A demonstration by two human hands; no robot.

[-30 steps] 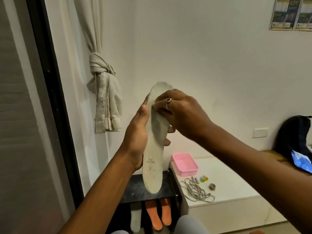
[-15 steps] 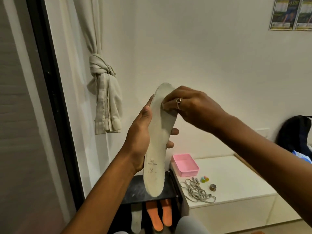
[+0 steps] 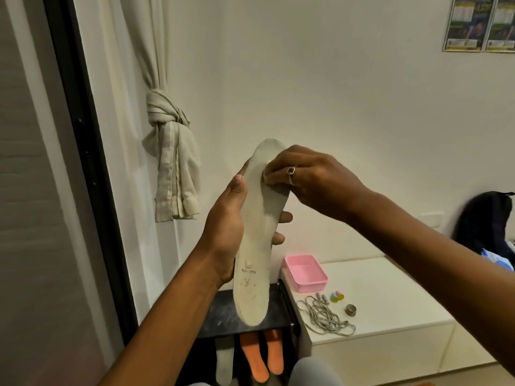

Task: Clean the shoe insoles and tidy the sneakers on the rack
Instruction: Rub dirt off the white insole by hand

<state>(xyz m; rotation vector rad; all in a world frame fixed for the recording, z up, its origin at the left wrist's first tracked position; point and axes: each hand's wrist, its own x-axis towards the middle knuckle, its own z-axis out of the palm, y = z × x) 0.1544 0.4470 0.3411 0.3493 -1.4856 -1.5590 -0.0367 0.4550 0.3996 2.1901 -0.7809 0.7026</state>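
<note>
Insole (image 3: 257, 240), head view: held upright between both hands. Left hand (image 3: 225, 227) grips its middle, thumb on the left edge, fingers behind. Right hand (image 3: 312, 179) presses curled fingertips on its top end; whether they pinch anything cannot be told.

Matt off-white foam insole (image 3: 255, 254), glossy pink plastic tray (image 3: 306, 274), knotted cream cloth curtain (image 3: 172, 165)

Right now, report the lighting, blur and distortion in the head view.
Head view: dim, warm indoor light, no glare; the wide-angle lens tilts the door frame; the insole is sharp, its print faint but visible; the laces look slightly soft.
</note>
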